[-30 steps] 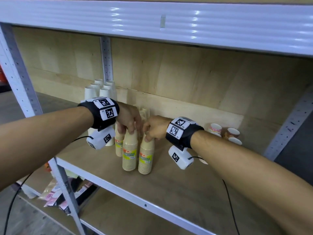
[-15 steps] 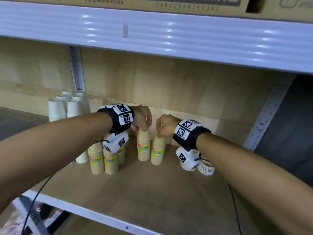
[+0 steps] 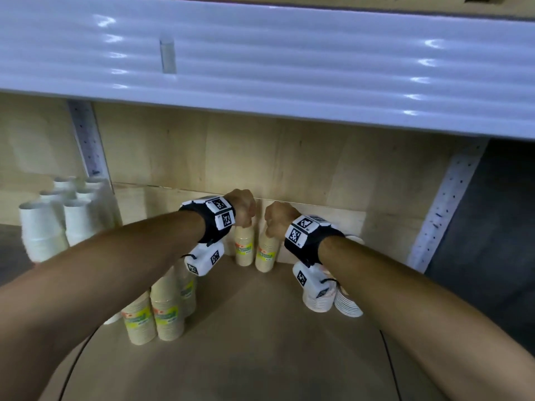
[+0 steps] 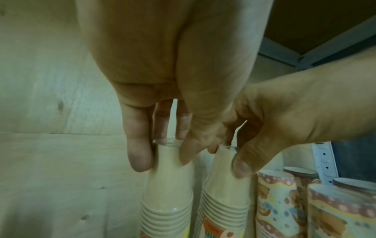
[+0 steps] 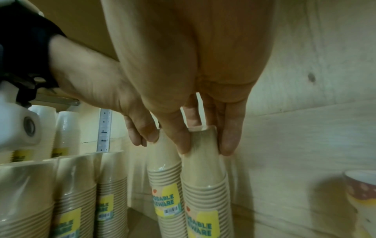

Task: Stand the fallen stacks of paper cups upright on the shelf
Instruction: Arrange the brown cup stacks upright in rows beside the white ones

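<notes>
Kraft stacks stand at the shelf's [image 3: 260,357] back edge; my left hand [image 3: 243,208] pinches one stack [image 3: 244,246], my right hand [image 3: 276,217] the other [image 3: 266,253]. Next I let go gently.

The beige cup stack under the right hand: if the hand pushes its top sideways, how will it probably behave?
The beige cup stack is tall and narrow, so it would probably tip rather than slide. Its glossy wrap may slip between the fingers. Being paper cups, it is likely light.

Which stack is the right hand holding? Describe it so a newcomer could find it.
Start at the wooden back panel of the shelf, where two tan wrapped stacks stand side by side. The right hand pinches the top of the right tan stack, nearest the patterned cups; its twin sits under the left hand.
</notes>
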A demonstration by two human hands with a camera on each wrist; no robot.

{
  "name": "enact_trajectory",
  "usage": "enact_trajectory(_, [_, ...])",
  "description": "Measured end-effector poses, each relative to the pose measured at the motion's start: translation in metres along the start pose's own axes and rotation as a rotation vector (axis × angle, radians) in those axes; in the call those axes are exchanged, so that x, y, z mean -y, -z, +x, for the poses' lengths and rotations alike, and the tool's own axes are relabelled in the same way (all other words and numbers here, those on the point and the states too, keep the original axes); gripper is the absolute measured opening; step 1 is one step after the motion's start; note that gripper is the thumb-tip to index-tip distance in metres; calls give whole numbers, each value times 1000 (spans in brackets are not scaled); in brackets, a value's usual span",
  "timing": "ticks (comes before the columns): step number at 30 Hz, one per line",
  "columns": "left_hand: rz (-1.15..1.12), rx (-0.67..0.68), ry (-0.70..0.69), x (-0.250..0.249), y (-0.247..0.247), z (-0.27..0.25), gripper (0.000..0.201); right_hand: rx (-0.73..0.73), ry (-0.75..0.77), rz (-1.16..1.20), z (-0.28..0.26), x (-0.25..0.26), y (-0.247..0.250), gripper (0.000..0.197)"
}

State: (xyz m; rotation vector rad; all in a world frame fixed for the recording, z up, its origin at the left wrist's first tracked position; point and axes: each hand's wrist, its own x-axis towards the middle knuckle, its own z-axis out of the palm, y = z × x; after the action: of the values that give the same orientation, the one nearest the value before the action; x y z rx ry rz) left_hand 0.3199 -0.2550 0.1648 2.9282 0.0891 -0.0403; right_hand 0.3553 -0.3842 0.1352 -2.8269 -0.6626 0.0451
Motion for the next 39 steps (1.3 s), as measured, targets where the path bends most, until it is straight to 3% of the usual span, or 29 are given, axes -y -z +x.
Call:
enact_trajectory(4, [-1,-16,17,8,-6,14,38,24,0,13,14,-2,-4,14])
enact_trajectory(10, [23,-6,-8,7,-11,25,29,34,36,23,29,-6,-16,34])
enact_trajectory(13, [97,17,-51,5,-12,27,32,31,40,56,28,-3,-16,7])
enact_trajectory(15, [146,2,-90,3,-14,28,32,-3,55,71,30,-1,-17,10])
enact_trajectory(17, [170,-12,-110,3,-15,29,32,-31,50,74,34,-1,-20,25])
enact_trajectory(20, [180,-15,-105,3,-15,29,32,-39,48,96,34,1,-20,11])
enact_trajectory(26, [111,1,-94,10,-13,29,31,-66,77,121,30,-3,-16,12])
enact_trajectory(29, [20,6,-75,15,-9,29,29,-95,85,91,26,-2,-11,27])
enact_trajectory(32, [-16,-7,-56,19,-1,25,30,-148,102,73,20,4,-1,31])
enact_trajectory(39, [-46,-56,-5,39,30,3,42,-122,178,59,12,41,9,43])
